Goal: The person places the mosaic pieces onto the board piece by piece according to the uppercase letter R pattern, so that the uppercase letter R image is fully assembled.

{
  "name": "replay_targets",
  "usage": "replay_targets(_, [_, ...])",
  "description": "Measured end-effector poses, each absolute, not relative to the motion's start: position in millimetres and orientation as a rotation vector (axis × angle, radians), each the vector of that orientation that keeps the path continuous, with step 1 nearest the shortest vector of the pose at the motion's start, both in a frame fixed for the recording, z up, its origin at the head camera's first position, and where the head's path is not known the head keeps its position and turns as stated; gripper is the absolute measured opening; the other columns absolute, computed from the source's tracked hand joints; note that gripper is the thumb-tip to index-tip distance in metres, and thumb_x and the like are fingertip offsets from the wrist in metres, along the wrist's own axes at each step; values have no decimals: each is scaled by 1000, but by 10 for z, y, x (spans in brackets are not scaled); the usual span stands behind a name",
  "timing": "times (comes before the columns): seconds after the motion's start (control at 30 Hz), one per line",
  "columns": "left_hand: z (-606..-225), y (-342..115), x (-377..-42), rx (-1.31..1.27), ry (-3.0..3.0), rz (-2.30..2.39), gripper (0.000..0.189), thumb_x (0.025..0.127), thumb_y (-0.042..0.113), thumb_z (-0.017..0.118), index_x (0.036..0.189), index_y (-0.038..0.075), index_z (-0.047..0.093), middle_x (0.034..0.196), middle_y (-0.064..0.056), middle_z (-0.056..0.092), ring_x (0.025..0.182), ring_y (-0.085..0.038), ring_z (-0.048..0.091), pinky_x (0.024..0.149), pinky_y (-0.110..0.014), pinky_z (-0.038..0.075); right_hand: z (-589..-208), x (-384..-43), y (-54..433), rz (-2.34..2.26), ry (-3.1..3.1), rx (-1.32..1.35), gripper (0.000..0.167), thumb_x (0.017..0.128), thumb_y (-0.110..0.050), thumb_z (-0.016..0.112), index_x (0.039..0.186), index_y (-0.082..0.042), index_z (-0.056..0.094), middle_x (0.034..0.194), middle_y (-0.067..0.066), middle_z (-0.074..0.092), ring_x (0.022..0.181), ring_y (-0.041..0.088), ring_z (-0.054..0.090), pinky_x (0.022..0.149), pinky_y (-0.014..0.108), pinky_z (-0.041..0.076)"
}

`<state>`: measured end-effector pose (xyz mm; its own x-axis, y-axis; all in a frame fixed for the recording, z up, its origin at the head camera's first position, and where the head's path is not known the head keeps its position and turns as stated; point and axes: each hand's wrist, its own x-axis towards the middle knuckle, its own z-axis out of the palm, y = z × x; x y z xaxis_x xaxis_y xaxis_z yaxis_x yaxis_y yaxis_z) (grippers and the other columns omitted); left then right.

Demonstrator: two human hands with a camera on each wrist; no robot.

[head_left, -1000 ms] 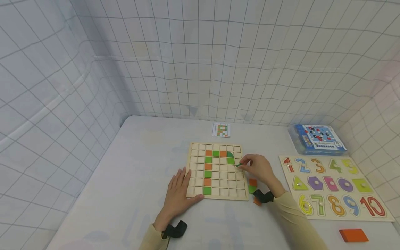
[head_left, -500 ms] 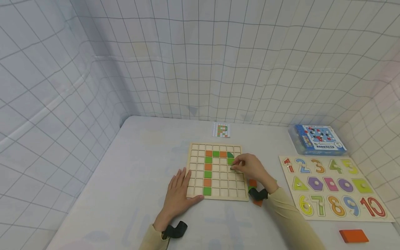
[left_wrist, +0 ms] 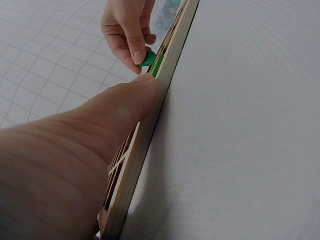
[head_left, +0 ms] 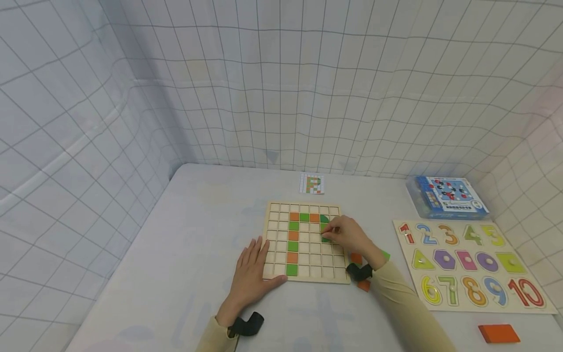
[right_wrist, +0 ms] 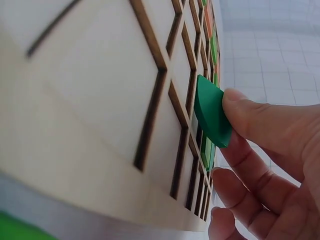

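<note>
A wooden grid board [head_left: 314, 249] lies on the table, with orange and green square tiles set in a column and along an upper row. A dark green quarter-circle tile [head_left: 324, 218] sits at that row's right end. My right hand [head_left: 349, 233] is over the board's right part and pinches another dark green quarter-circle tile [right_wrist: 212, 112] between thumb and fingers. This tile is tilted, close to the grid below a green square. My left hand [head_left: 251, 271] rests on the board's lower left corner, fingers straight, its thumb [left_wrist: 145, 92] along the near edge.
Loose orange tiles [head_left: 364, 285] lie right of the board, partly hidden by the right wrist. A pattern card [head_left: 312, 183] lies behind the board. To the right are a number and shape puzzle [head_left: 472, 264], a blue box [head_left: 453, 195] and an orange block [head_left: 499, 333].
My right hand has moved left over the board with the quarter-circle tile, then tilted it near the cell. A green piece now shows beyond the right wrist. The left hand has stayed still.
</note>
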<state>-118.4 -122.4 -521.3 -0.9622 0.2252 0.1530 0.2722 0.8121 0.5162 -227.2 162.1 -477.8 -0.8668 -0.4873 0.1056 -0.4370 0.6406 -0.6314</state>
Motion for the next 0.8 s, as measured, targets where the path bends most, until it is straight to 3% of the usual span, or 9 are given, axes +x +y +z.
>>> replay_targets(0.57, [-5211, -1220, -1179, -401, -2898, -849, 99, 78, 60, 66, 149, 2, 28, 154, -17, 19, 142, -32, 10, 111, -48, 10, -4800, -2311, 1587, -1055, 2788, -749, 6, 81, -18, 77, 83, -12, 77, 80, -12, 64, 76, 11, 52, 66, 30, 46])
replay_targets(0.8, [-5220, -1219, -1182, -407, -2890, -833, 98, 78, 60, 66, 148, 1, 28, 154, -17, 20, 142, -32, 11, 111, -48, 10, -4796, -2315, 1571, -973, 2811, -724, 7, 82, -20, 76, 84, -13, 77, 79, -12, 64, 69, 10, 48, 61, 28, 43])
